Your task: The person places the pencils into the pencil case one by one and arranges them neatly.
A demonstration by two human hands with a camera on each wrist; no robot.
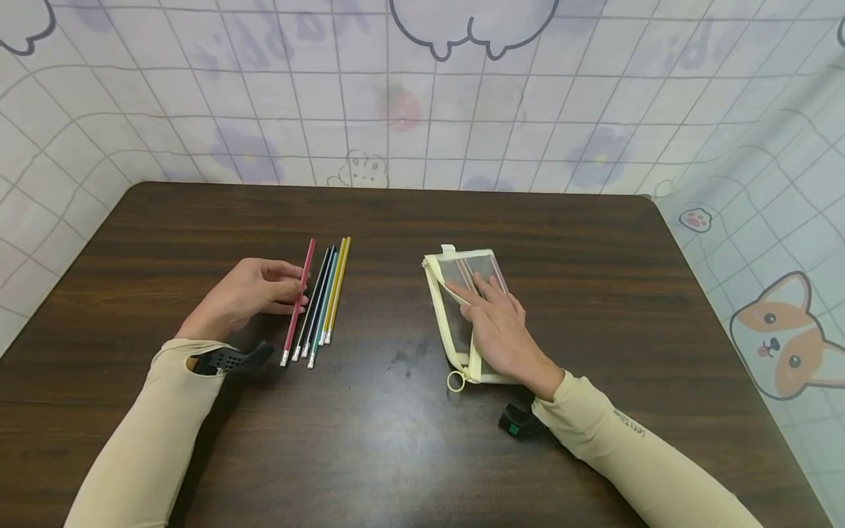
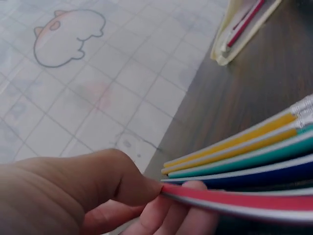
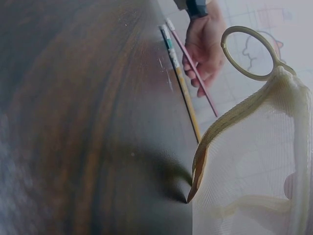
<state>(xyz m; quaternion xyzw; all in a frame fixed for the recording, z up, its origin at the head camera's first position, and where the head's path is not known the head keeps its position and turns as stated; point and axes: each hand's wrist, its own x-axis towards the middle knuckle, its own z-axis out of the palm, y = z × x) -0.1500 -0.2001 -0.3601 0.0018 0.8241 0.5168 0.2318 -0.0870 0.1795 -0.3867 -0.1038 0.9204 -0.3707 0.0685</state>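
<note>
My left hand (image 1: 254, 293) pinches a red pencil (image 1: 292, 330) between thumb and fingers, its white eraser end toward me. In the left wrist view, the thumb presses on the far end of this red pencil (image 2: 249, 201). Just right of it lie several pencils side by side: dark ones, a teal one (image 1: 322, 315) and yellow ones (image 1: 338, 286). My right hand (image 1: 498, 326) rests with fingers extended on a see-through mesh pencil pouch (image 1: 444, 323) with pale yellow trim. Reddish pencils show inside it. A ring pull (image 3: 223, 46) hangs at its near corner.
The dark wooden table (image 1: 389, 469) has a gap of bare surface between the pencils and the pouch. Behind it and to the right hangs a white gridded cloth (image 1: 502, 139) with cartoon prints. A black wrist device (image 1: 521, 423) sits by the right sleeve.
</note>
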